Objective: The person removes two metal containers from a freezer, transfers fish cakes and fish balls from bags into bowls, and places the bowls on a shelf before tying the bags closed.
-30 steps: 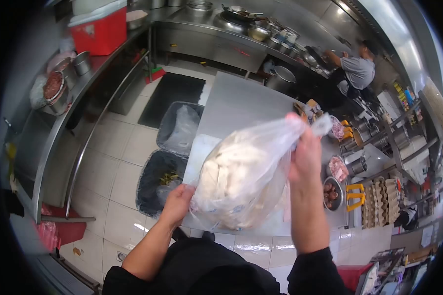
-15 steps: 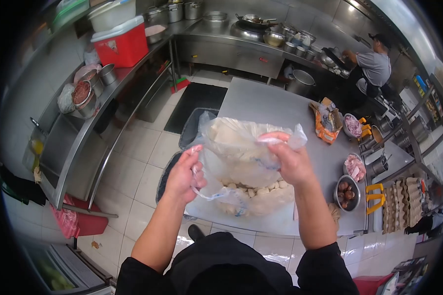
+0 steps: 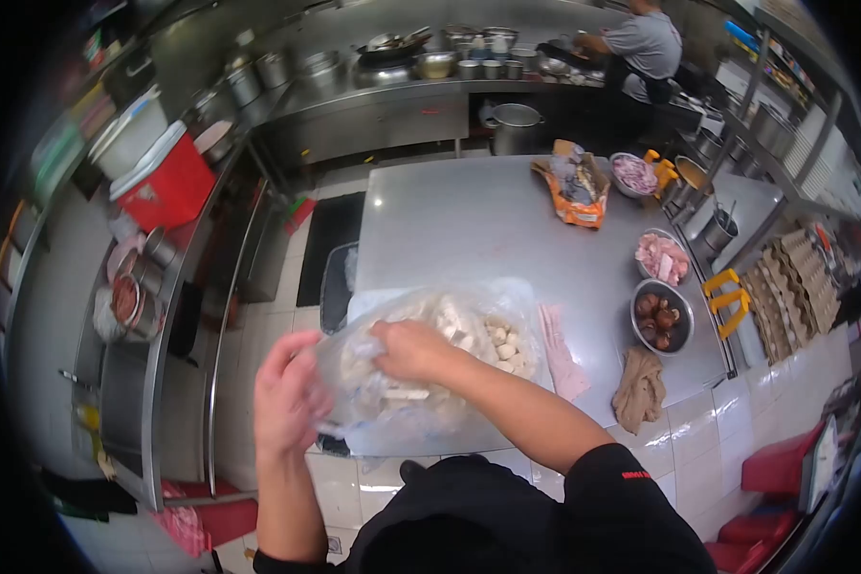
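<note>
A clear plastic bag (image 3: 450, 354) full of pale white chunks lies on the near left corner of the steel table (image 3: 469, 220). My left hand (image 3: 287, 392) grips the bag's left edge, off the table's side. My right hand (image 3: 407, 349) rests on top of the bag near its mouth, fingers closed on the plastic. A white cutting board (image 3: 368, 301) shows under the bag.
On the table: a pink cloth (image 3: 560, 349), a brown rag (image 3: 641, 387), a bowl of dark round items (image 3: 662, 316), bowls of raw meat (image 3: 662, 256), an orange packet (image 3: 576, 187). Egg trays (image 3: 789, 287) sit right. A bin (image 3: 337, 287) stands left. A person (image 3: 641, 48) works at the far counter.
The bag came down from being held up in the air onto the table corner. My right hand moved from the raised bag top onto the bag; the view swung left.
</note>
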